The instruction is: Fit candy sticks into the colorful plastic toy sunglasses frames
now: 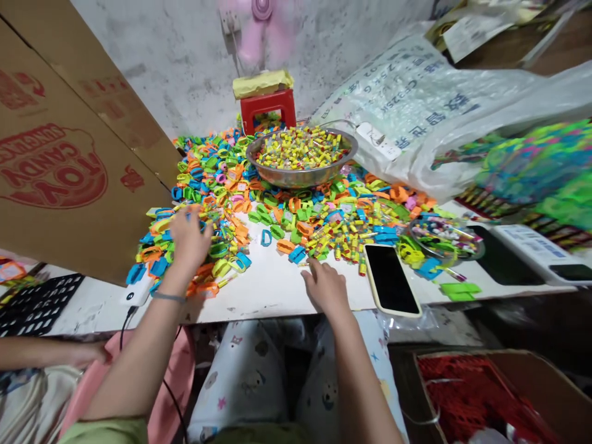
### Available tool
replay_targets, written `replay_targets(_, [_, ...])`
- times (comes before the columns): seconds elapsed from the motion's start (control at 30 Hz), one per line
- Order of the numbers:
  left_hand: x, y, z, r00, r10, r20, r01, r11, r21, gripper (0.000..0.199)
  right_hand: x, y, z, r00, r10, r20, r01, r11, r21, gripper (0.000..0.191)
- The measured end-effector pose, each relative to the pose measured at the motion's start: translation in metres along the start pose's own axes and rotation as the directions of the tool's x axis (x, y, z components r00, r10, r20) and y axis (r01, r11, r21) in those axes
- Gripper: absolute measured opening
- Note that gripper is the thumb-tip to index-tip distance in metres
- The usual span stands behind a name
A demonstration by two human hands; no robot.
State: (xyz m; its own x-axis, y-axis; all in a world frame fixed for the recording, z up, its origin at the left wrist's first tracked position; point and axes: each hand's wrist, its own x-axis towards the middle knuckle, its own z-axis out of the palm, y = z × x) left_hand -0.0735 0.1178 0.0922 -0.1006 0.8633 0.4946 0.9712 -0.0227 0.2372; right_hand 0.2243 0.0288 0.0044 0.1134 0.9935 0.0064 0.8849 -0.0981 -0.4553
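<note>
My left hand reaches over the left part of a pile of small bright plastic toy pieces, shaped like little watch bands. Its thumb stands apart from the fingers, and some fingertips blur among the pieces. My right hand rests low at the table's front edge, thumb and forefinger slightly apart, with nothing visible in it. Just beyond its fingertips lie a blue plastic piece and an orange one. Small yellow candy-like tubes are heaped further right. A lone blue piece lies between the hands.
A metal bowl of yellow tubes stands behind, before a red stool. A large carton walls the left. Rightward are a phone, a small bowl and plastic sacks. Another person's hand is lower left.
</note>
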Motion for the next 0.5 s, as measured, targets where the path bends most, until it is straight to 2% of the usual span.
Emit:
replay_targets(0.03, [-0.009, 0.019, 0.009, 0.993, 0.087, 0.078, -0.078, 0.99, -0.117, 0.043, 0.0, -0.001, 0.001, 1.0, -0.007, 0.009, 0.007, 1.0, 0.018, 0.027])
replay_targets(0.07, [-0.018, 0.04, 0.02, 0.964, 0.186, 0.189, -0.137, 0.959, -0.247, 0.036, 0.0, -0.001, 0.002, 1.0, -0.01, 0.015, 0.01, 1.0, 0.027, 0.026])
replay_targets(0.1, [-0.029, 0.061, 0.032, 0.934, 0.256, 0.25, -0.175, 0.936, -0.305, 0.029, 0.0, -0.001, 0.003, 1.0, -0.009, 0.011, 0.008, 0.999, 0.036, 0.027])
replay_targets(0.17, [-0.048, 0.098, 0.056, 0.902, 0.313, 0.298, -0.195, 0.91, -0.367, 0.024, -0.001, 0.0, 0.005, 0.999, -0.012, -0.031, 0.015, 0.994, 0.108, 0.022])
replay_targets(0.23, [-0.062, 0.123, 0.077, 0.889, 0.329, 0.318, -0.182, 0.892, -0.414, 0.023, -0.001, 0.002, 0.006, 0.996, -0.028, -0.09, 0.048, 0.972, 0.23, 0.014])
replay_targets(0.3, [-0.07, 0.135, 0.09, 0.886, 0.325, 0.331, -0.151, 0.877, -0.457, 0.023, -0.003, 0.004, 0.006, 0.989, -0.05, -0.14, 0.094, 0.938, 0.334, 0.012])
replay_targets(0.37, [-0.075, 0.136, 0.093, 0.88, 0.327, 0.345, -0.118, 0.853, -0.508, 0.019, -0.004, 0.004, 0.004, 0.977, -0.077, -0.2, 0.156, 0.894, 0.419, 0.014])
replay_targets(0.43, [-0.08, 0.13, 0.087, 0.86, 0.358, 0.364, -0.093, 0.811, -0.577, 0.013, -0.007, 0.001, 0.001, 0.945, -0.101, -0.311, 0.256, 0.821, 0.51, 0.014])
replay_targets(0.5, [-0.086, 0.12, 0.073, 0.819, 0.418, 0.394, -0.074, 0.757, -0.649, 0.012, -0.011, -0.006, 0.0, 0.9, -0.123, -0.419, 0.367, 0.734, 0.572, 0.012])
